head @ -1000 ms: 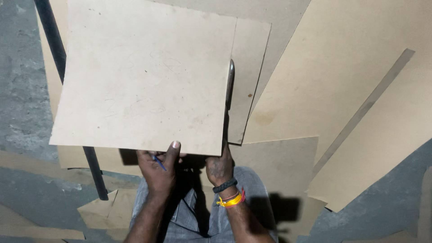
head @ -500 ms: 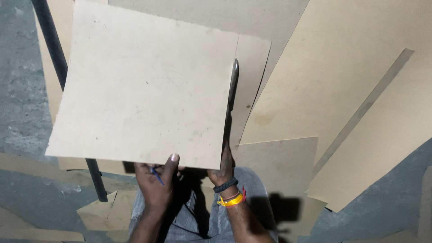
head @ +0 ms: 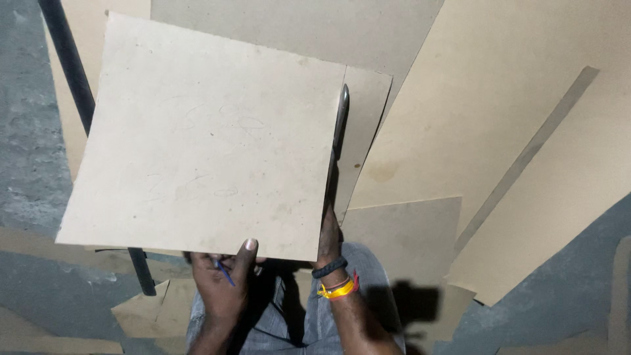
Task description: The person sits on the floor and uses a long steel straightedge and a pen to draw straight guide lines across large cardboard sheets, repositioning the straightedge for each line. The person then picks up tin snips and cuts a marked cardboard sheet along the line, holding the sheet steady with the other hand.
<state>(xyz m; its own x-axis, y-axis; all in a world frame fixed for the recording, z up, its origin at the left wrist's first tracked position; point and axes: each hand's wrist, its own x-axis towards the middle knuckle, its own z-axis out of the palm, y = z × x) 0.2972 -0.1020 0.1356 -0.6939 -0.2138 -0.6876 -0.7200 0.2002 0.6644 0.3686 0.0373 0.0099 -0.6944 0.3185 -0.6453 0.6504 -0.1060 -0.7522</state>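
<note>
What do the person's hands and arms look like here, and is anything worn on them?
Both forearms are bare, with no sleeves or gloves. The left hand wears nothing on its wrist that shows. The right hand has a black wristband and, just below it, a yellow and orange band. No rings show on the fingers in view.

We've got a tan board (head: 204, 138) pinched in our left hand (head: 220, 286). Our right hand (head: 327, 236) runs a metal blade (head: 340, 121) along its edge.
</note>
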